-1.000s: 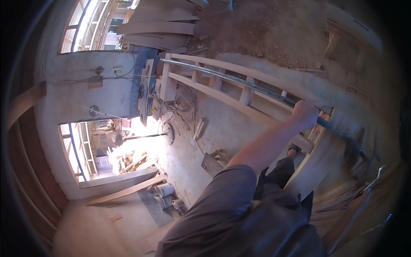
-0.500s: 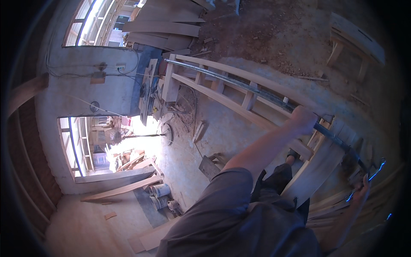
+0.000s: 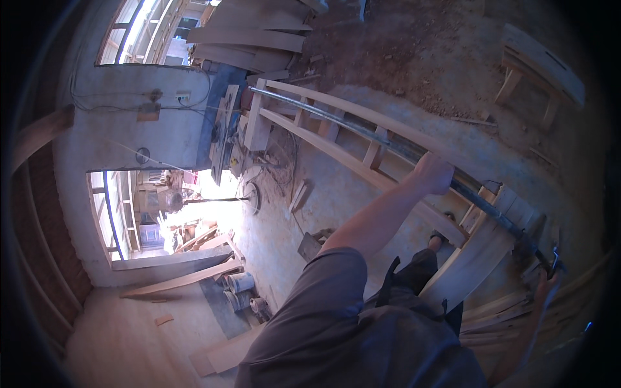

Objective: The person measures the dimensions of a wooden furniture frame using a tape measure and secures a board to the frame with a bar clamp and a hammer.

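A long metal bar clamp (image 3: 488,208) lies lengthwise along a pale wooden frame (image 3: 346,158) with two long rails and several short crosspieces. My left hand (image 3: 433,173) is closed round the bar, toward the frame's near end. Farther right, my right hand (image 3: 548,284) grips the crank handle (image 3: 555,258) at the clamp's near end; its fingers are partly in shadow. A wide pale board (image 3: 467,271) forms the near end of the frame, slanting down beside my legs. The clamp's far end rests by the frame's far post (image 3: 255,129).
At the upper right stands a wooden bench (image 3: 543,64). Buckets (image 3: 240,282) and a leaning plank (image 3: 184,279) are at the lower left, near a bright doorway. Boards (image 3: 252,42) are stacked at the back; long timber strips (image 3: 495,317) lie at lower right.
My left hand has slid along the bar, away from its near end. The crank handle has turned to a more upright angle, and my right hand has shifted slightly with it.
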`<state>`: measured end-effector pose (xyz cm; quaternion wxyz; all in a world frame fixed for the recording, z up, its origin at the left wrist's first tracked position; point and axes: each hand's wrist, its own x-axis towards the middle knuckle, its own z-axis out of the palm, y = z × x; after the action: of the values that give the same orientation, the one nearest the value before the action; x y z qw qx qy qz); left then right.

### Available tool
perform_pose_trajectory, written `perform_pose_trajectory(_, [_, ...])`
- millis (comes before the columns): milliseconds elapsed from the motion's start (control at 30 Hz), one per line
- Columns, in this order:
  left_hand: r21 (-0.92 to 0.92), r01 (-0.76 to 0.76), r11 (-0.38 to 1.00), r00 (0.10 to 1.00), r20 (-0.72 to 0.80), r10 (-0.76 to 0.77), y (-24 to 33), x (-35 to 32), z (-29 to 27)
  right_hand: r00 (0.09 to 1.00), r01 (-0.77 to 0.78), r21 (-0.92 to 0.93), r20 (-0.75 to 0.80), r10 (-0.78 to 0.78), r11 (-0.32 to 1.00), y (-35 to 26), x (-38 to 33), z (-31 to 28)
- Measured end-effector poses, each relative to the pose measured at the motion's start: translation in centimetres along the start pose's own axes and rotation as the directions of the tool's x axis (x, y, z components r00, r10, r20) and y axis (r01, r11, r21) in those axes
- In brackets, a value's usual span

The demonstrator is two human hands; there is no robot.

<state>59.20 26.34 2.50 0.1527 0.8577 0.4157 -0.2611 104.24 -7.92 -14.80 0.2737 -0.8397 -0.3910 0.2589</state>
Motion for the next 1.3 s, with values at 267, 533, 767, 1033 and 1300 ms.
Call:
perform_pose_trajectory(267, [-0.036,0.058,0.998,0.94,-0.334,-0.067,-0.4,0.6,5.4,0.966,0.251,-0.038,-0.058,-0.253,0.967,4.5,1.0,2.5])
perform_pose_trajectory(533, [-0.02,-0.022,1.0,0.992,0.125,0.024,0.0,1.2,-0.5,0.959,0.261,-0.083,-0.095,-0.268,0.962,4.5,0.8,2.9])
perform_pose_trajectory(767, [0.071,0.001,0.998,0.977,0.212,-0.015,-0.2,0.2,0.7,0.991,0.111,-0.086,0.089,-0.104,0.99,2.1,0.8,2.4])
perform_pose_trajectory(1033, [0.125,-0.031,0.992,0.997,0.078,0.022,0.6,1.4,0.8,0.999,0.039,0.1,-0.037,-0.036,0.994,8.5,-0.7,4.1])
perform_pose_trajectory(1300, [0.068,-0.102,0.993,0.98,0.181,0.088,0.3,0.3,-0.4,0.992,0.119,-0.038,-0.031,-0.12,0.992,-10.9,-3.1,-1.4])
